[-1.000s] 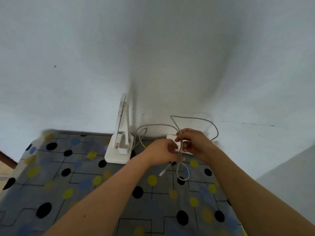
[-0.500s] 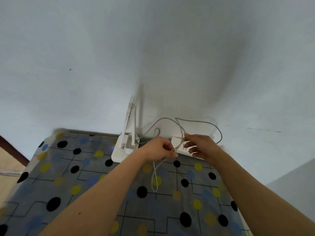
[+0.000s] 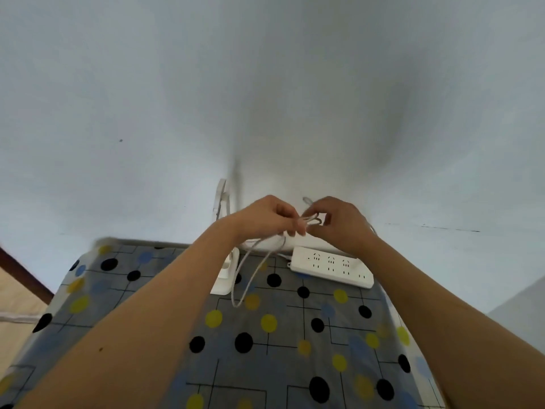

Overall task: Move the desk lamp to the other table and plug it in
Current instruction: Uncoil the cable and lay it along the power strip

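A white desk lamp (image 3: 221, 202) stands at the table's far edge against the wall; my left forearm hides most of its base (image 3: 224, 283). Its thin white cord (image 3: 250, 276) hangs in a long loop down to the cloth. My left hand (image 3: 265, 215) and my right hand (image 3: 336, 222) are raised above the table, both pinching the cord between their fingertips, almost touching each other. A white power strip (image 3: 331, 267) with several empty sockets lies on the table just below my right hand.
The table (image 3: 265, 349) wears a grey cloth with black, yellow and blue dots. A plain white wall (image 3: 265, 98) rises right behind it. At the far left, a brown wooden edge (image 3: 26, 276) and a tan floor show.
Both hands have lifted off the table with the cord and come closer together. The power strip, hidden under my hands before, is now uncovered. The view has tilted a little.
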Available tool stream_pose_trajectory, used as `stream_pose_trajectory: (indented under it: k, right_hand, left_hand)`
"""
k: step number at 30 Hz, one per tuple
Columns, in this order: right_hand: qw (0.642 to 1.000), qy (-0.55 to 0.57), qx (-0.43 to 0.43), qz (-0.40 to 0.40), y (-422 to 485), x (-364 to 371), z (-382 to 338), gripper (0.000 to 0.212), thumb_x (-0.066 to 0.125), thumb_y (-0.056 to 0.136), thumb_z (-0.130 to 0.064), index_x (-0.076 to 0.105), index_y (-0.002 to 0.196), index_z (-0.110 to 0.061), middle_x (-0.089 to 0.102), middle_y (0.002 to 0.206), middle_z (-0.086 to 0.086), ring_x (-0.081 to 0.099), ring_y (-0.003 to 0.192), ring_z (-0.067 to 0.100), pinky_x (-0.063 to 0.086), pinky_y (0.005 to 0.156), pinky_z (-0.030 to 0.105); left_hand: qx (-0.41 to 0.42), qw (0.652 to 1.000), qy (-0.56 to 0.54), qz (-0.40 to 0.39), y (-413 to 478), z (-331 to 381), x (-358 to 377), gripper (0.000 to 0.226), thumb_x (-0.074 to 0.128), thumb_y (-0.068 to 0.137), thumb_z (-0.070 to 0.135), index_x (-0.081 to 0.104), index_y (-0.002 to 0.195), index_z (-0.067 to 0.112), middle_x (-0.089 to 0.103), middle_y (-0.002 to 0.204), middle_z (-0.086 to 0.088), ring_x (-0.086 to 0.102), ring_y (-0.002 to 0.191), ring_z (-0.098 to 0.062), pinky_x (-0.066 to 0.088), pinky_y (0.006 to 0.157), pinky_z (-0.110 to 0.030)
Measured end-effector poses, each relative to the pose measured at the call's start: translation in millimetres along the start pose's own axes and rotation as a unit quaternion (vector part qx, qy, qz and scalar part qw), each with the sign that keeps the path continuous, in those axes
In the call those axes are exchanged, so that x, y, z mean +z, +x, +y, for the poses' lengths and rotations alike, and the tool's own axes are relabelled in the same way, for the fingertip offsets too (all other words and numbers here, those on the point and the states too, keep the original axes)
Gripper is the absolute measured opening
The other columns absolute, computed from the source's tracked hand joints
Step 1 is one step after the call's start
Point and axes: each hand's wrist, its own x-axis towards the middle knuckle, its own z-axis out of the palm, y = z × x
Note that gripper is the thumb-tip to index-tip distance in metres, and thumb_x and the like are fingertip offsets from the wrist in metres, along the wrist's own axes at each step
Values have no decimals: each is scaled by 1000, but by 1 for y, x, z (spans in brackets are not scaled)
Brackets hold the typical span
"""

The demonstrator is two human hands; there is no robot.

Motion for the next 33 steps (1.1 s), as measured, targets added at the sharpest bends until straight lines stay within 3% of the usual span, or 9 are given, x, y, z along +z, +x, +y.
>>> stream_pose_trajectory:
  k: [1,3,7,15,20,23,25,29,33]
  right_hand:
    - [999,-40,5,2,1,-3,2,7,71,78,-33,66,82,-36,57,96,-16,49,79,4,40,69,27]
    - [995,-97,18,14,0,-5,12,19,65,84,-42,66,74,-26,56,88,-10,51,83,10,40,68,27]
    - [995,-53,75,30,-4,-8,26,30,60,88,-42,69,77,-15,57,89,0,58,81,19,40,65,27]
    - [989,-82,104,65,-6,-18,52,16,67,84,-34,72,89,-19,53,125,6,44,120,24,38,82,29]
    - [990,-106,-4,92,-7,-21,55,9,70,81,-21,73,80,-13,51,141,5,32,138,23,31,103,30]
    - [983,-161,-79,48,-2,-18,45,16,64,83,-21,75,82,-11,59,134,5,34,139,24,23,115,36]
    - [974,-203,-97,23,3,-14,38,21,58,86,-22,76,88,-10,61,133,3,33,141,22,16,118,37]
    - [969,-229,-95,0,12,-8,35,22,56,87,-25,75,89,-14,64,128,0,34,139,21,12,117,35]
    - [972,-221,-78,1,19,-8,51,16,59,83,-24,71,80,-13,72,101,1,48,122,23,25,110,32]
  left_hand:
    - [11,999,-2,37,2,3,-2,17,64,88,27,73,76,21,64,63,13,54,57,5,40,52,-5]
    - [19,996,0,89,5,6,-6,24,59,91,28,71,72,22,61,57,13,52,54,2,39,49,-7]
    - [33,989,-22,144,9,7,-1,29,55,94,26,68,69,20,56,48,13,48,45,3,38,47,-6]
    - [38,966,-132,220,5,-9,14,36,54,94,20,64,59,15,50,42,9,41,40,-2,33,43,-11]
    - [-93,983,-13,160,0,-50,24,32,54,91,22,60,61,14,50,50,1,43,49,-14,38,55,-25]
    - [-120,989,-40,76,2,-52,29,10,57,87,15,63,82,9,60,63,-4,55,58,-16,47,61,-25]
    - [-81,992,-66,74,11,-36,29,14,58,90,19,65,93,7,61,68,-1,57,61,-12,49,63,-21]
    - [3,987,-77,144,29,4,24,30,59,91,36,72,73,16,45,46,14,38,42,0,36,44,-14]
    - [30,941,-253,223,31,7,6,37,59,92,29,64,57,18,34,40,13,26,36,-4,25,38,-16]
